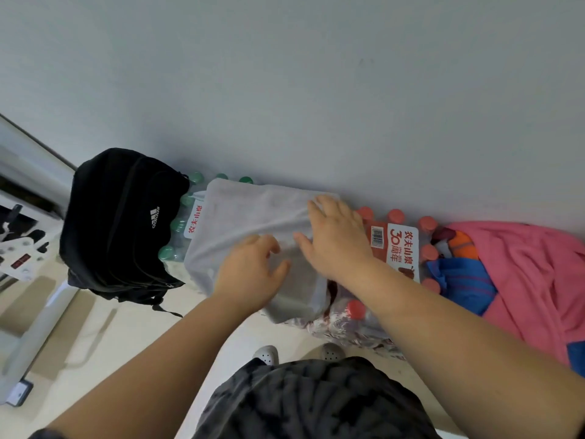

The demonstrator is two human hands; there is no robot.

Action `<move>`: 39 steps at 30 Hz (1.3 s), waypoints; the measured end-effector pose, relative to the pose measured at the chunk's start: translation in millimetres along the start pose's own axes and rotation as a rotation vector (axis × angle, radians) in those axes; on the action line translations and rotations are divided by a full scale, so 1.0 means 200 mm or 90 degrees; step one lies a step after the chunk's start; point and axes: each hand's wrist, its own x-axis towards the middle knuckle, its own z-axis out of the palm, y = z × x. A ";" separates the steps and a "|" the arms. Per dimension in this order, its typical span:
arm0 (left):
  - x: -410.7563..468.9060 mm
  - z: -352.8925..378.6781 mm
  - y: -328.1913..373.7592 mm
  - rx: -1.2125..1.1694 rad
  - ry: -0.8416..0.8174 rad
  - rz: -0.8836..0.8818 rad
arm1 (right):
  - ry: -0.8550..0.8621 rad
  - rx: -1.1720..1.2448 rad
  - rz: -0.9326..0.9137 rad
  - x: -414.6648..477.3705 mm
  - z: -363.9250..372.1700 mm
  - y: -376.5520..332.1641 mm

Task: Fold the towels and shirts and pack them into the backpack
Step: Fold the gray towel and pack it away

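Head: grey towel (240, 217) lies along wall (316, 90)

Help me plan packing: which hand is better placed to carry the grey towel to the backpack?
Probably left: the left hand rests on the grey towel nearer the backpack; the right hand lies farther right.

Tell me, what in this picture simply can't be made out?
All in the head view:
- Backpack: no opening shows on the side facing the camera, so zipped or not is unclear.
- Bottle packs: the grey towel covers their middle.
- Pink cloth: cut off by the right edge; shirt or towel, cannot tell.
- Blue cloth: partly under the pink one.
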 end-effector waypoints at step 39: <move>0.49 -0.24 -0.74 0.226 -0.109 0.167 | 0.065 -0.027 0.247 -0.06 0.20 -0.05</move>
